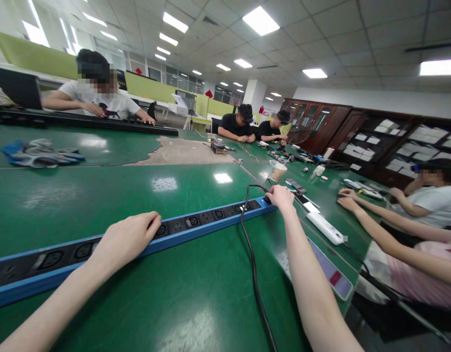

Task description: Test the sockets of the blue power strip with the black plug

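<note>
A long blue power strip [201,222] with black sockets runs across the green table, from the left edge to the middle right. My left hand [128,237] lies over the strip with its fingers wrapped round the far side, where the fingertips are hidden. At the strip's right end, my right hand [281,196] is closed on the black power cord [252,254] where it meets the strip. Fingers cover that joint, so its exact shape is hidden. From there the cord loops up, crosses the strip and runs down to the bottom edge.
Work gloves [44,152] lie at the far left, before a long black bar [86,121] at which a person works. Near my right arm are a phone [330,269] and a white device [324,228]. A co-worker's hands [348,200] rest at the right; others sit at the back.
</note>
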